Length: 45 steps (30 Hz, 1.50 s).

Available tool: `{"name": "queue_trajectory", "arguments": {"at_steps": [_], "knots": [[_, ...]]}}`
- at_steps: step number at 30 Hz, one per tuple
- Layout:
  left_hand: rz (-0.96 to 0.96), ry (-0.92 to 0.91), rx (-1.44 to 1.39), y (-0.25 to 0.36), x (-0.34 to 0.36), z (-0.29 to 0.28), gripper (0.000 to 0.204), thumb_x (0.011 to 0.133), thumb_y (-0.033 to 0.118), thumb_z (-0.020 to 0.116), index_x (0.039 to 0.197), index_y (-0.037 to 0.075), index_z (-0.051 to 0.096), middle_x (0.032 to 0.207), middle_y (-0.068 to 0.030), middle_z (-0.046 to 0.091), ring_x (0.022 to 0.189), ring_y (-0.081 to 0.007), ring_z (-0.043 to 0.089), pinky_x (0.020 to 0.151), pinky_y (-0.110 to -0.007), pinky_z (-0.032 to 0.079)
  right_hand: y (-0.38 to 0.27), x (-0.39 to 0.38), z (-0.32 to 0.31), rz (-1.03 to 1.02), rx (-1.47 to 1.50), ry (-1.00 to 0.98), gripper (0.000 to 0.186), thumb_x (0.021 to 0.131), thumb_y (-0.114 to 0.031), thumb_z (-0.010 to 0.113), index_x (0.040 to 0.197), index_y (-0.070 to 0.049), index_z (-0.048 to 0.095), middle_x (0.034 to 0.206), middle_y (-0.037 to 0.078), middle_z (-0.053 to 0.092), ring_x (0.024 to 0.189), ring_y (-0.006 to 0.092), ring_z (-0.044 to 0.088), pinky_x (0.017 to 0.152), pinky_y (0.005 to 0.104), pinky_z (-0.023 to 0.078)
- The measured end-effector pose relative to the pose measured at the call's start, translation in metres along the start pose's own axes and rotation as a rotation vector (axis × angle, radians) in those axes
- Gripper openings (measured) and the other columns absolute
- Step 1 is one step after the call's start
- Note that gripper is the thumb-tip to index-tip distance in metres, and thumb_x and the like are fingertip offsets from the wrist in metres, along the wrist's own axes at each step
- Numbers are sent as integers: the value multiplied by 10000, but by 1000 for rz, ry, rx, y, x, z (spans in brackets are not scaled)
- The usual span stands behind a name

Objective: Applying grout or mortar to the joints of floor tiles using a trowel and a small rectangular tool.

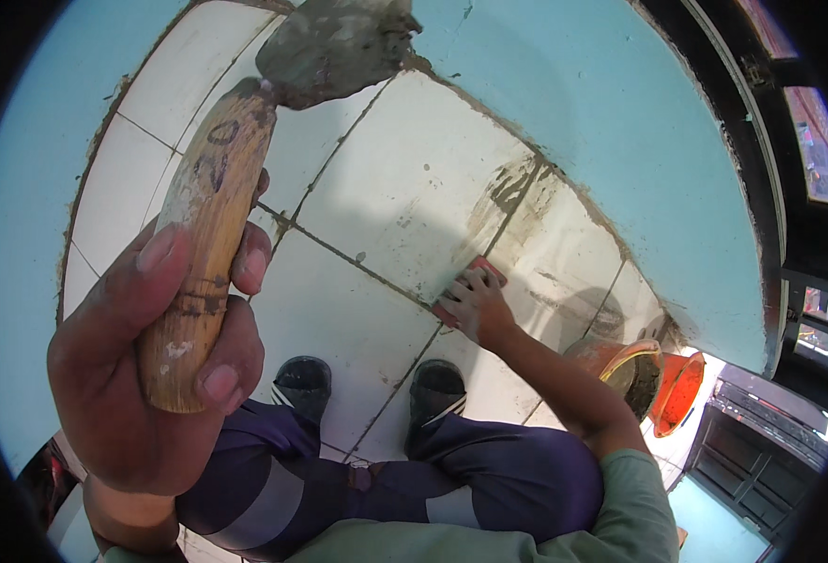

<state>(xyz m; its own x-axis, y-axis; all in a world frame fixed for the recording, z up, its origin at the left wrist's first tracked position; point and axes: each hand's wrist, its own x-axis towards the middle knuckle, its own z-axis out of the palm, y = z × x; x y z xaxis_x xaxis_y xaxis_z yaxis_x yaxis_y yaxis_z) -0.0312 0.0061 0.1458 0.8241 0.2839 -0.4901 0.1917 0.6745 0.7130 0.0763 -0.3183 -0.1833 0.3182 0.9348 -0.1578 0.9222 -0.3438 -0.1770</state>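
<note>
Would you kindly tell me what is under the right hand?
Under the right hand is a red object, showing at both ends; its middle is covered. White tiles surround it, but the surface beneath is hidden.

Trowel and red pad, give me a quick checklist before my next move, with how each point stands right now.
1. Trowel firmly held: ok, the left hand is wrapped around its wooden handle.
2. Blade clean: not ok, grey paste coats it.
3. Red pad lying flat on the tiles: cannot tell, the right hand covers most of it.
4. Tiles near the wall wiped: not ok, dark smears show there.
5. Black sandals clear of the pad: ok, there is tile between.
</note>
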Motion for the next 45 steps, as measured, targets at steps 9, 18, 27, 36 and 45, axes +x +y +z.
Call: {"name": "queue_trajectory", "arguments": {"at_steps": [9,18,27,36,45], "knots": [[32,54,-6,-1,0,8,586,1060,226,399,1507,-98,202,1024,-129,522,500,-84,521,449,-223,442,-5,-3,-10,53,137,-82,159,825,-292,682,878,-163,758,1165,32,636,1175,295,527,1028,608,385],[43,164,-64,-6,0,3,522,1042,197,435,1440,-125,336,1048,-171,541,512,-118,517,462,-222,435,54,-28,-36,365,202,-394,380,909,-172,528,1247,-238,689,1261,113,608,1176,333,586,994,576,463],[12,171,-10,-11,17,-6,495,1057,202,414,1447,-92,334,1011,-124,557,532,-96,526,486,-240,468,232,21,-37,794,6,294,383,874,-92,555,1228,-169,679,1183,151,642,1074,386,623,908,474,522],[-58,199,23,-7,21,-16,477,1071,194,384,1465,-69,329,996,-97,554,557,-89,529,505,-246,487,174,30,-24,815,62,33,378,931,-225,534,1288,-249,656,1170,97,639,1069,347,637,907,496,506],[-138,164,-103,0,-2,-15,567,1023,215,465,1463,-93,284,992,-149,563,488,-141,541,452,-247,457,-21,-16,15,669,143,102,435,829,-121,572,1256,-147,651,1212,148,581,1123,338,582,882,503,482]]}}
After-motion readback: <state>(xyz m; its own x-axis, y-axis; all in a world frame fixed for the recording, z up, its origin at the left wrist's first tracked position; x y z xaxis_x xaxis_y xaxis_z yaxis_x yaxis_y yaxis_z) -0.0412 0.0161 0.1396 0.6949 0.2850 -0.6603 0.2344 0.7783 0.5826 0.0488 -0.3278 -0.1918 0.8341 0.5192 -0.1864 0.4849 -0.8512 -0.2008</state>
